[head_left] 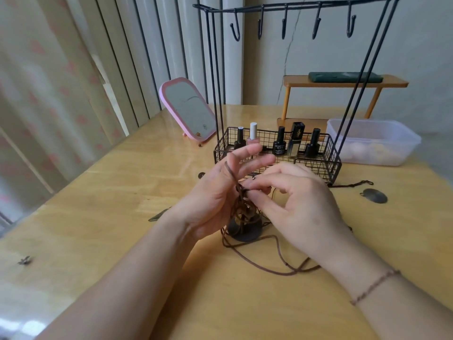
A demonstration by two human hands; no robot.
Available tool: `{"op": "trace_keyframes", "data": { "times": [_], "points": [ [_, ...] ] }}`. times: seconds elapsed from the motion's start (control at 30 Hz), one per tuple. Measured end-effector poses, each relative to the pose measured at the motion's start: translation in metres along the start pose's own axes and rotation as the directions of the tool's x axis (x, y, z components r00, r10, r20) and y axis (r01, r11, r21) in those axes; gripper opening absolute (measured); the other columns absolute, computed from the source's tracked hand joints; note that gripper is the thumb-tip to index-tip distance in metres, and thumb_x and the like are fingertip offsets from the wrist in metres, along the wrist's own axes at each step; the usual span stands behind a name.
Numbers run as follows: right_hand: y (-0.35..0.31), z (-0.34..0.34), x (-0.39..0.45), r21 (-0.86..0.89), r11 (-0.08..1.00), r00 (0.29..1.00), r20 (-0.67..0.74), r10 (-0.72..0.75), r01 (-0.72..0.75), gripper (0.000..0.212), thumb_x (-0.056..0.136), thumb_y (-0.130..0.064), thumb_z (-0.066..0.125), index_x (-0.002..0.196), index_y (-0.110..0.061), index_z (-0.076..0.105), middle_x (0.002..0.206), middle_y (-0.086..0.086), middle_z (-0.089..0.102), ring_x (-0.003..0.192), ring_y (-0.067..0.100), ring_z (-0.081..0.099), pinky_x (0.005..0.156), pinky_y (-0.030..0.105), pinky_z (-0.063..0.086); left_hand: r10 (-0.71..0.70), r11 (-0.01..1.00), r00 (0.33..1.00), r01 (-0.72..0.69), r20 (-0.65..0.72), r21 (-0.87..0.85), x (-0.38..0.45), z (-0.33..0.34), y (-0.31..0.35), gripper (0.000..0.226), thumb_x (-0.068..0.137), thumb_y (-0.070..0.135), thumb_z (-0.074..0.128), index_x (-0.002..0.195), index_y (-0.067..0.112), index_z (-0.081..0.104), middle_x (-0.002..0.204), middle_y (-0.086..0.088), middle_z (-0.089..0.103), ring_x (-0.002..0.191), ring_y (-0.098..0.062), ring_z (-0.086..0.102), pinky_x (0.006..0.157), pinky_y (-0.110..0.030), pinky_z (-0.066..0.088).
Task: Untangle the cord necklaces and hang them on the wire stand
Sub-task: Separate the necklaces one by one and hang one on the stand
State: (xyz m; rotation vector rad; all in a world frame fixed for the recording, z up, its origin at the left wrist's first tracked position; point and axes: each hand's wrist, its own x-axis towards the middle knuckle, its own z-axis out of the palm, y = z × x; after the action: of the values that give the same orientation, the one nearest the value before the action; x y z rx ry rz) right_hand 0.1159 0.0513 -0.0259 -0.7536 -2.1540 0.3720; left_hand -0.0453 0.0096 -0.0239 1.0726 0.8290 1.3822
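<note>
Standing far on the table (98, 217): wire stand (289, 11), hooks bare, its basket (328, 165) holding nail polish bottles (279, 143). Sitting right: plastic tub (402, 133) containing pale round things. Nearer, left hand (215, 195) and right hand (301, 200) pinching tangled cord necklaces (242, 209) together above the table.

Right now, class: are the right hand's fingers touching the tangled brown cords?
Touching. The head view shows the right hand pinching the brown cords at the knot.
</note>
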Motion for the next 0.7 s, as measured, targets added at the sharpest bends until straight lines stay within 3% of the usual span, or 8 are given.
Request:
{"op": "trace_keyframes", "data": {
  "times": [0.13,0.23,0.3,0.4,0.47,0.6,0.7],
  "points": [
    [0.004,-0.004,-0.002,-0.035,0.999,0.999,-0.003,-0.04,0.04,0.006,0.095,-0.022,0.061,0.091,-0.026,0.065,0.089,-0.016,0.061,0.088,0.009,0.055,0.072,0.033,0.048,-0.034,0.999,0.997,0.034,0.065,-0.001,0.002,-0.002,-0.003,0.112,0.062,0.078,0.07,0.15,0.018,0.037,0.15,-0.003,0.05,0.134,-0.031,0.05,0.102,-0.047,0.047],
    [0.002,-0.012,-0.001,0.117,0.984,0.99,-0.03,0.138,-0.133,0.014,0.102,-0.017,0.048,0.091,-0.023,0.054,0.081,-0.009,0.06,0.072,0.003,0.054,0.062,0.019,0.041,-0.007,0.996,1.0,0.006,-0.005,-0.093,0.001,-0.007,0.003,0.091,0.073,0.077,0.058,0.141,0.016,0.051,0.146,-0.007,0.054,0.12,-0.027,0.057,0.096,-0.045,0.048],
    [0.004,-0.018,0.002,0.159,0.94,0.952,0.005,0.305,-0.302,0.017,0.104,-0.02,0.043,0.091,-0.026,0.052,0.082,-0.007,0.064,0.075,-0.001,0.058,0.063,0.016,0.041,-0.004,0.99,0.986,-0.019,-0.167,-0.141,0.001,-0.012,0.008,0.071,0.083,0.073,0.047,0.121,0.016,0.064,0.124,-0.006,0.067,0.1,-0.021,0.063,0.082,-0.038,0.052],
    [0.014,-0.026,0.006,0.147,0.877,0.889,0.034,0.457,-0.457,0.019,0.105,-0.023,0.042,0.091,-0.026,0.055,0.073,-0.006,0.063,0.064,0.001,0.055,0.062,0.025,0.04,-0.072,0.985,0.897,-0.004,-0.436,-0.17,0.003,-0.023,0.011,0.059,0.096,0.067,0.036,0.087,0.014,0.062,0.082,-0.004,0.066,0.073,-0.021,0.063,0.069,-0.034,0.051],
    [0.019,-0.032,0.008,0.21,0.827,0.85,0.048,0.524,-0.522,0.021,0.105,-0.022,0.044,0.09,-0.026,0.058,0.066,-0.006,0.06,0.065,0.01,0.055,0.066,0.033,0.047,-0.112,0.984,0.842,0.021,-0.528,-0.176,0.004,-0.027,0.012,0.061,0.1,0.062,0.032,0.07,0.014,0.054,0.07,-0.004,0.059,0.061,-0.021,0.061,0.062,-0.031,0.05],
    [0.025,-0.043,0.008,0.229,0.765,0.796,0.092,0.599,-0.602,0.022,0.105,-0.022,0.047,0.088,-0.026,0.061,0.059,-0.007,0.055,0.068,0.02,0.056,0.077,0.046,0.053,-0.135,0.963,0.835,-0.015,-0.534,-0.268,0.005,-0.024,0.014,0.069,0.104,0.058,0.021,0.063,0.013,0.053,0.065,-0.006,0.065,0.059,-0.021,0.064,0.065,-0.032,0.052],
    [0.037,-0.048,0.01,0.047,0.789,0.79,-0.013,0.613,-0.612,0.019,0.104,-0.029,0.047,0.091,-0.027,0.06,0.077,-0.008,0.063,0.077,0.025,0.059,0.086,0.055,0.052,-0.139,0.937,0.82,-0.072,-0.555,-0.341,0.006,-0.026,0.015,0.063,0.105,0.053,0.025,0.067,0.014,0.055,0.067,-0.005,0.066,0.058,-0.019,0.064,0.065,-0.031,0.052]
  ]
}}
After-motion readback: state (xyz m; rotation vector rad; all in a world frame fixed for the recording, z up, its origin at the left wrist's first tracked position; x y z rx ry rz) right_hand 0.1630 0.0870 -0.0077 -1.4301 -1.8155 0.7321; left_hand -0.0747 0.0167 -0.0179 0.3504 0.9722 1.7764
